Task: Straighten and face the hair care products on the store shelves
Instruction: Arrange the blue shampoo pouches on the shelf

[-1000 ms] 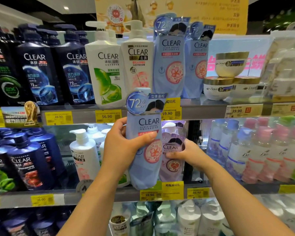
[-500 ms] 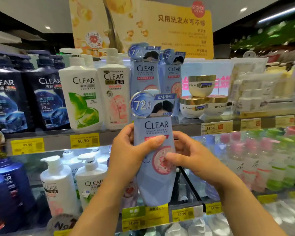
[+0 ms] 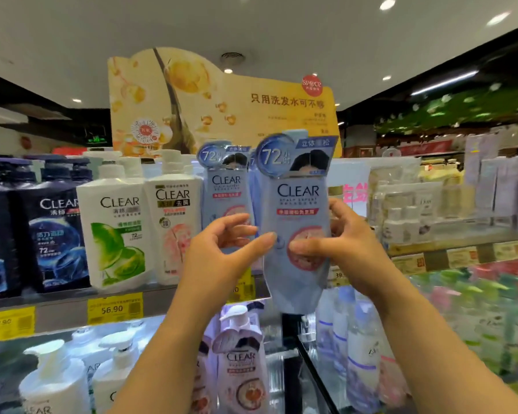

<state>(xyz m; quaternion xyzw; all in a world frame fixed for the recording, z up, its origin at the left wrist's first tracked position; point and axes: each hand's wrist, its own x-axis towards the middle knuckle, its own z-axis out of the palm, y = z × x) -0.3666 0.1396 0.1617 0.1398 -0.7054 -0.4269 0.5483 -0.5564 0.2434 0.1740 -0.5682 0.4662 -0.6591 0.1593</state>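
Far left of the left hand, dark blue CLEAR bottles (image 3: 57, 234) stand upright on the upper shelf (image 3: 66, 306), labels facing forward. Next to them, still left of the left hand, stand a white CLEAR pump bottle with a green label (image 3: 115, 234) and a white CLEAR pump bottle with a pink label (image 3: 172, 231), both upright and touching side by side. A yellow price tag reading 56.90 (image 3: 114, 309) is fixed to the shelf edge below them.

The left hand (image 3: 219, 258) is raised in front of the shelf. Its fingers are loosely curled and spread; the thumb tip touches the left edge of the held pale blue CLEAR bottle (image 3: 296, 234). The fingers do not wrap the bottle. Directly behind this hand, a second pale blue CLEAR bottle (image 3: 226, 186) stands upright on the shelf.

Between the two hands, the held bottle is upright, label forward, with a "72" card collar at the top. It is lifted in front of the shelf edge, just right of the shelved pale blue bottle.

The right hand (image 3: 344, 243) grips the bottle's right side, thumb across the front label and fingers curled round the rear.

Below the hands, a lilac CLEAR pump bottle (image 3: 241, 366) stands on the lower shelf. Right of the right hand, the stock is blurred.
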